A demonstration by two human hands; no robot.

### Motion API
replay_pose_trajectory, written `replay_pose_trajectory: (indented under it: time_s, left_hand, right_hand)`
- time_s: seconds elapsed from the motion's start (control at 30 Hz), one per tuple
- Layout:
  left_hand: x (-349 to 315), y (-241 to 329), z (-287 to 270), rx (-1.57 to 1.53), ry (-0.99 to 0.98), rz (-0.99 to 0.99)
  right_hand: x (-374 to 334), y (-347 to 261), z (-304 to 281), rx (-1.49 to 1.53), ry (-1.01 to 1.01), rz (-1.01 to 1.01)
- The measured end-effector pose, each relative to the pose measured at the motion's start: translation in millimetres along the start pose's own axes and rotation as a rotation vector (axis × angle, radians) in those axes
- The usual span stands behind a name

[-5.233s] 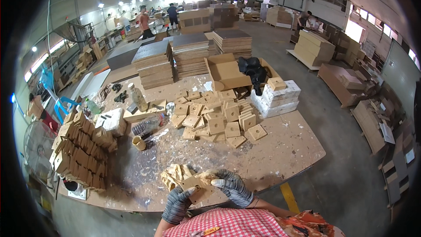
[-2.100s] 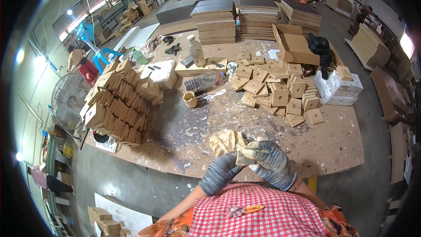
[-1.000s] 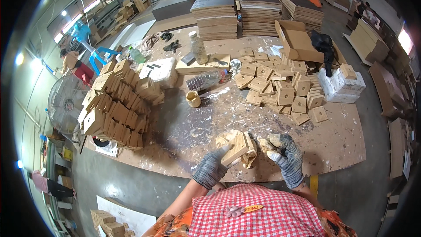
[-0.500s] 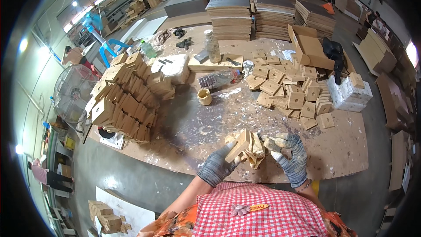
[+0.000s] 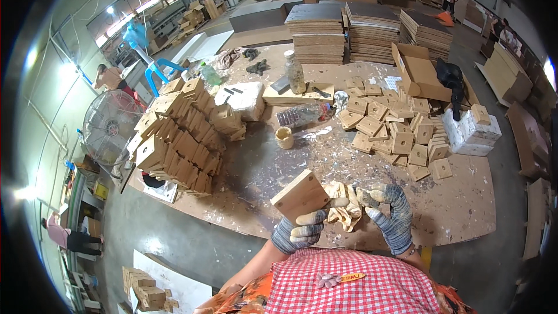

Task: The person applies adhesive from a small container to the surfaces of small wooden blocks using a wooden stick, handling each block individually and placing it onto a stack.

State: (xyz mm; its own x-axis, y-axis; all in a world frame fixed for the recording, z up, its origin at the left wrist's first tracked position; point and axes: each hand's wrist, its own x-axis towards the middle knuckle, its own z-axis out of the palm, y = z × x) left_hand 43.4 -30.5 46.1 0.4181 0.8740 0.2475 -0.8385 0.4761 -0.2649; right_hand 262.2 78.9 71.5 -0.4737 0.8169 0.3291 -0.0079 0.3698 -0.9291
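Observation:
My left hand point(image 5: 301, 234), in a grey knit glove, grips a square wooden block point(image 5: 302, 195) by its lower edge. The block is raised and tilted, with its broad face turned toward me and small dark holes near its corners. Beside it, a crumpled cream cloth point(image 5: 345, 212) sits between my hands at the table's near edge. My right hand point(image 5: 396, 216), gloved as well, has its fingers curled together at the cloth's right side. Something small and greyish shows at those fingertips, too unclear to name.
Stacked wooden blocks point(image 5: 180, 136) rise on the table's left, beside a fan point(image 5: 110, 125). Loose holed blocks point(image 5: 401, 131) heap at right. A small tan cup point(image 5: 284, 138), a plastic bottle lying down point(image 5: 302, 116) and an upright jar point(image 5: 294, 72) stand mid-table. Board stacks point(image 5: 317, 35) are behind.
My left hand has turned the wooden block, so its broad face now shows instead of its edge, and moved it left of the cloth. The right hand stays near the cloth. The view has shifted slightly.

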Motion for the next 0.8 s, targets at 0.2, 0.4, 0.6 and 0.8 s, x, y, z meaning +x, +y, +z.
replay_pose_trajectory:
  time_s: [0.2, 0.4, 0.6, 0.8]
  left_hand:
    - [-18.8, -0.6, -5.3, 0.069, 0.084, 0.033]
    - [-14.9, 12.0, -29.4, 0.203, -0.097, -0.064]
    - [0.0, 18.6, -41.5, 0.392, -0.237, -0.174]
    - [-12.5, 9.7, -18.4, 0.911, 0.19, 0.026]
  right_hand:
    - [5.5, 2.0, 3.0, -0.023, -0.002, -0.135]
    - [6.6, 1.5, 2.2, 0.042, -0.02, -0.031]
    - [11.6, 4.2, 1.7, 0.046, -0.045, -0.043]
    - [16.6, 1.4, 1.2, 0.054, -0.052, -0.073]
